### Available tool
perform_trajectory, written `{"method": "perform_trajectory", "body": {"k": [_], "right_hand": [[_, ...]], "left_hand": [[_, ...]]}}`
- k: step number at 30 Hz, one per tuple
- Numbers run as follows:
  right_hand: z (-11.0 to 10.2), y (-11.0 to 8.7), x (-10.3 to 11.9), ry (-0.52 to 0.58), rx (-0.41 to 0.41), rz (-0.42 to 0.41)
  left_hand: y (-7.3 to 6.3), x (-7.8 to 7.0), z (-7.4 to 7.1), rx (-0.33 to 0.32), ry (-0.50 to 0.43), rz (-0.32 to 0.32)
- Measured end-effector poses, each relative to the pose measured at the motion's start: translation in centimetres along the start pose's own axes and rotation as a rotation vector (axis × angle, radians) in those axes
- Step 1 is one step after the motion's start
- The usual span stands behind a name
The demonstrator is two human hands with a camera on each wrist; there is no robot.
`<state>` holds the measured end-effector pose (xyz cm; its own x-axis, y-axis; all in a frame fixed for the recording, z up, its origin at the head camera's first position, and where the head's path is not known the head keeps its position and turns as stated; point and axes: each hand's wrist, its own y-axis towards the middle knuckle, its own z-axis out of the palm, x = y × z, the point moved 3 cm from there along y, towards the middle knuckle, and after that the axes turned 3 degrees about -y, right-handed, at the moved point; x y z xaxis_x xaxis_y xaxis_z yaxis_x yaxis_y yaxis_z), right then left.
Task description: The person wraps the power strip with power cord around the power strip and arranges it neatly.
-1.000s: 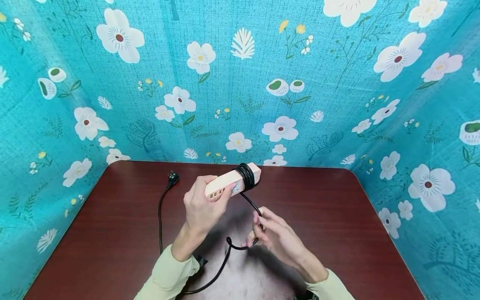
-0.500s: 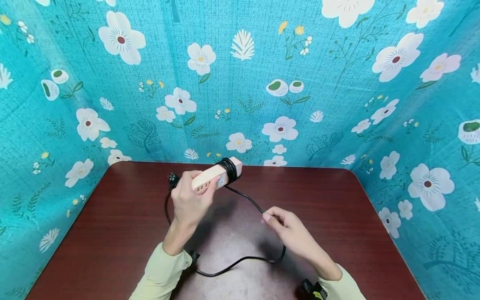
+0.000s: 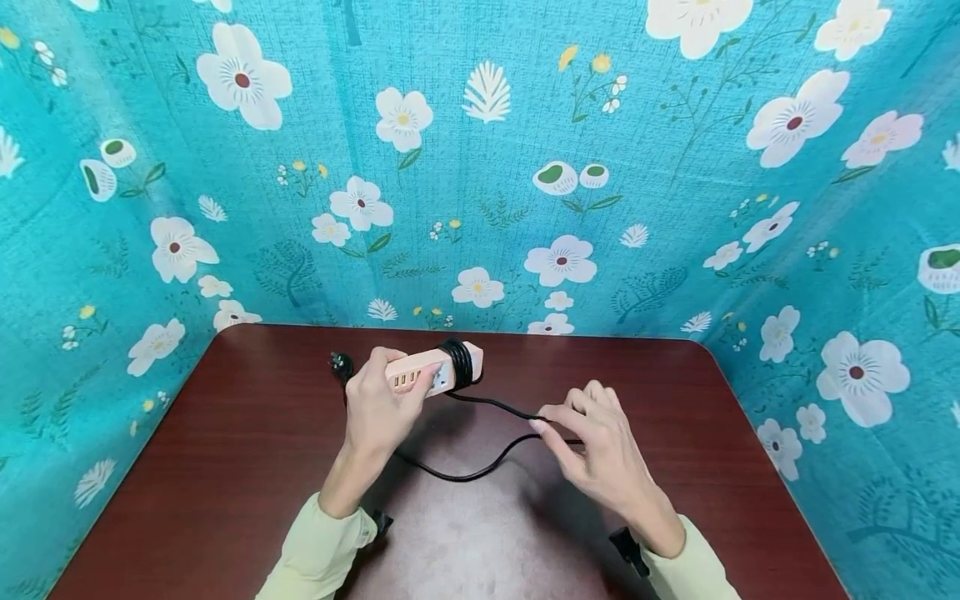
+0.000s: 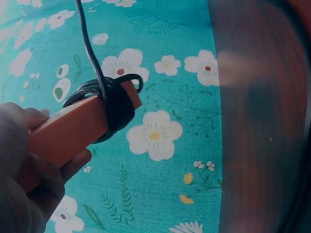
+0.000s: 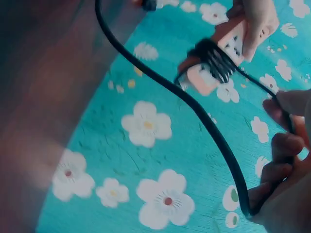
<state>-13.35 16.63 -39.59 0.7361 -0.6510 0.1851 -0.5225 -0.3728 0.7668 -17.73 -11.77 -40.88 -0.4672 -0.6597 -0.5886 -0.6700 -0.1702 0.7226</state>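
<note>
My left hand [image 3: 378,412] grips a pink power strip [image 3: 411,365] by one end, thumb on its front face beside a row of USB ports. Black cord [image 3: 457,363] is wound in several turns around the strip's other end, seen closer in the left wrist view as a dark coil [image 4: 114,109]. From the coil the cord runs right to my right hand [image 3: 603,446], which pinches it between thumb and index finger. In the right wrist view the loose cord [image 5: 194,104] passes through the curled fingers and loops back. Its plug [image 3: 341,365] shows just left of my left hand.
A dark reddish-brown table [image 3: 225,467] lies below both hands. Behind it and on both sides hangs a teal flowered cloth [image 3: 480,167]. The cord's slack curves under the hands toward my left wrist, which hides part of it.
The power strip has moved left and slightly down with my left hand. My right hand has shifted right, drawing out the cord, and has turned over, knuckles up. The loose cord has swung upward.
</note>
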Motion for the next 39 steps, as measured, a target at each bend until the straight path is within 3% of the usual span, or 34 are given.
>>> {"method": "perform_trajectory", "body": {"k": [7,13,24,27,32,39], "right_hand": [[-0.7,1.8,0.1,-0.089,-0.094,-0.233],[-1.0,2.8,0.6,-0.114,-0.183,-0.399],[-1.5,4.4,1.2,-0.111,-0.31,-0.541],[-1.5,4.5,1.2,-0.11,-0.299,-0.548],[-1.6,4.4,0.2,-0.056,-0.243,-0.464],[-1.3,4.1,-1.4,0.09,-0.185,-0.393]], "left_hand": [[-0.2,-0.5,-0.1,0.079,0.006,-0.061],[-0.1,-0.8,-0.4,0.198,0.016,-0.178],[-0.6,-1.8,-0.3,0.364,0.082,-0.235],[-0.9,-2.0,0.0,0.423,0.079,-0.248],[-1.2,-2.4,-0.1,0.533,0.036,-0.295],[-1.7,-2.9,-0.5,0.766,-0.135,-0.386]]}}
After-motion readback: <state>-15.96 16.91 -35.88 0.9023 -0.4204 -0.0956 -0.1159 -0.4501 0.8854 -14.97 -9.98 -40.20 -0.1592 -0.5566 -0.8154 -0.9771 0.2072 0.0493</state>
